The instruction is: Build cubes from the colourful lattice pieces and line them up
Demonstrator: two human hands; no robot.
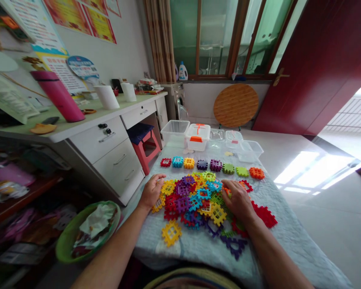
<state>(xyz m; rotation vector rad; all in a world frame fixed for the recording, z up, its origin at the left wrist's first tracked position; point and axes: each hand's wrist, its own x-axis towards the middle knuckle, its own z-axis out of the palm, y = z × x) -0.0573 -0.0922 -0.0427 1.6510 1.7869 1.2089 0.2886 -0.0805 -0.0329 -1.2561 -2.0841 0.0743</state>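
At the left edge of the heap of coloured plastic pieces [195, 202] is the left hand [152, 192], its fingers bent and drawn close together beside some yellow pieces; I cannot tell whether it grips one. On the heap's right side lies the right hand [238, 196], back upward, its fingers bent down over the pieces; whether they close on anything is hidden under the hand. The two hands are well apart, with most of the heap between them.

The heap sits on a pale cloth [297, 241] and mixes yellow, red, purple, blue and green notched pieces, many with openings in the middle. On the near side of the heap, a yellow piece [171, 233] lies flat by itself, and a dark blue triangular piece [234, 245] lies at the near right. Right of the heap, past the right wrist, is a solid red piece [266, 216].

Just beyond the heap runs a row of eight blocks [215, 165], sorted by colour from red at the left to orange at the right. Farther beyond the heap stand clear plastic containers [175, 132], among them a lidded box [198, 140] with orange clasps.
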